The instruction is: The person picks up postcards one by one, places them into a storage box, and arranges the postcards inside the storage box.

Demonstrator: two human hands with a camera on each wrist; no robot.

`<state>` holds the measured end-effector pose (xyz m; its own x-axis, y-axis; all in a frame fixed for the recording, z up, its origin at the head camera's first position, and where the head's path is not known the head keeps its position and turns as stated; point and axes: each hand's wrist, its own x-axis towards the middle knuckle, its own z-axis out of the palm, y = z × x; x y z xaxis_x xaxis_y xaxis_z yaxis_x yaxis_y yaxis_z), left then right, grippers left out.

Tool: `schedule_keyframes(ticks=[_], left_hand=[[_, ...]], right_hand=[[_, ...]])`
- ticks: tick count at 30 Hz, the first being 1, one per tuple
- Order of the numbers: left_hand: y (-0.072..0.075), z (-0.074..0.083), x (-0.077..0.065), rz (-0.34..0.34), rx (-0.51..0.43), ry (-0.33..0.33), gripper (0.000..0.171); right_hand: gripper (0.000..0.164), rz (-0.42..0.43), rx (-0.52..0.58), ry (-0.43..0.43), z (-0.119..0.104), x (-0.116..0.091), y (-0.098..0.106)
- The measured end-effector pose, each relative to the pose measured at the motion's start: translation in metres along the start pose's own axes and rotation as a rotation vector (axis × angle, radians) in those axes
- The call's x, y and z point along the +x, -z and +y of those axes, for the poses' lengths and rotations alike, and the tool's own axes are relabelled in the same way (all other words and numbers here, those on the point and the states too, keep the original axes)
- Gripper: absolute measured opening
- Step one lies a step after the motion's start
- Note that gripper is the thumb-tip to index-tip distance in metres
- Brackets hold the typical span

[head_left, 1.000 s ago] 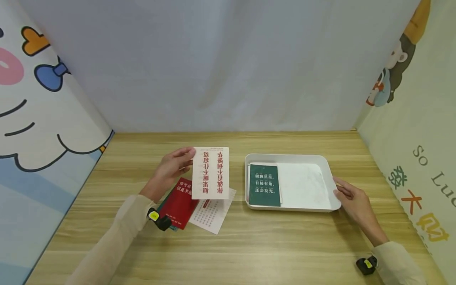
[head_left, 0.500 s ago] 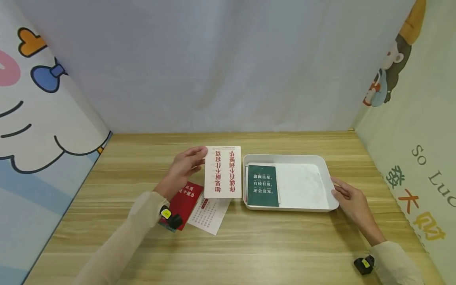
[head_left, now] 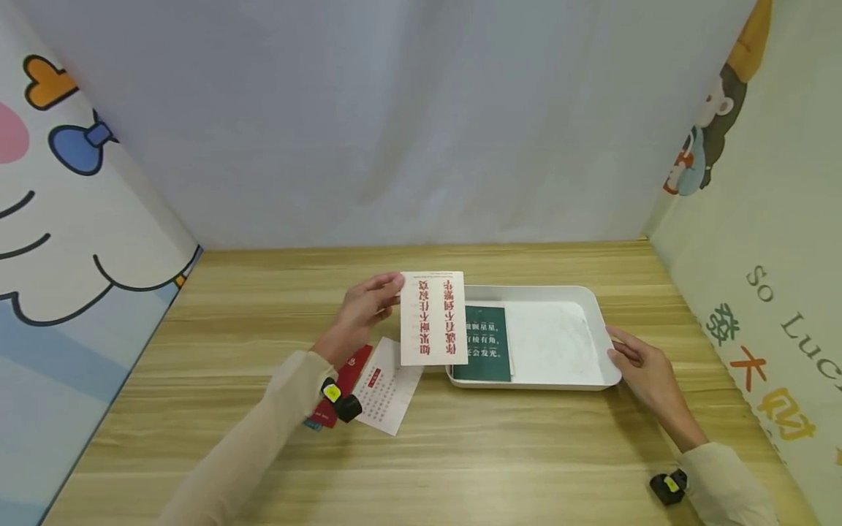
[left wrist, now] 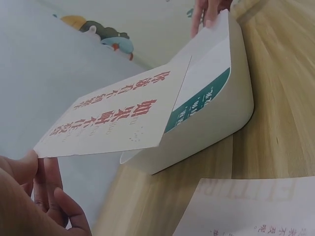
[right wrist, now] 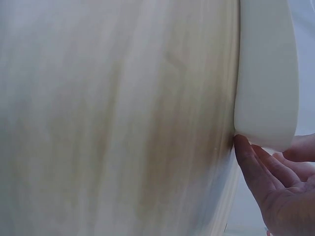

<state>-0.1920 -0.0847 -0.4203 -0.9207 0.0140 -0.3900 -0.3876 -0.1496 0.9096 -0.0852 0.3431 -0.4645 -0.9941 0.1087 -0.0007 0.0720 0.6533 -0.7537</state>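
My left hand (head_left: 358, 314) pinches a white card with red characters (head_left: 434, 318) by its corner, thumb on top. The card hangs in the air over the left rim of a white tray (head_left: 559, 376) and covers part of a dark green card (head_left: 490, 351) lying inside. In the left wrist view the held card (left wrist: 113, 113) tilts above the tray wall (left wrist: 211, 128). My right hand (head_left: 647, 372) grips the tray's right end; in the right wrist view, the thumb lies at the rim and the fingers (right wrist: 256, 172) against the outer wall.
Left of the tray, a white sheet with small print (head_left: 388, 398) and a red card (head_left: 349, 380) lie overlapping on the wooden table (head_left: 460, 467), partly under my left forearm. A pale curtain (head_left: 421, 131) stands behind the table, with printed cloths at both sides.
My left hand has carried the white card to the right, from above the loose cards to over the tray's left side. The right hand stays on the tray.
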Motion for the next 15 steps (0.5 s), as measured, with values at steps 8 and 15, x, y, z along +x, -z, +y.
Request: schedule_keyframes(ticks=[8,15], left_hand=[[-0.020,-0.013,0.005,0.009,-0.009,-0.012,0.036],[-0.043,-0.024,0.012,0.022,-0.026,-0.048,0.029]], right_hand=[[0.044,0.015,0.011,0.005,0.002,0.000,0.000],[0.043,0.023,0.020,0.019,0.002,0.000,-0.001]])
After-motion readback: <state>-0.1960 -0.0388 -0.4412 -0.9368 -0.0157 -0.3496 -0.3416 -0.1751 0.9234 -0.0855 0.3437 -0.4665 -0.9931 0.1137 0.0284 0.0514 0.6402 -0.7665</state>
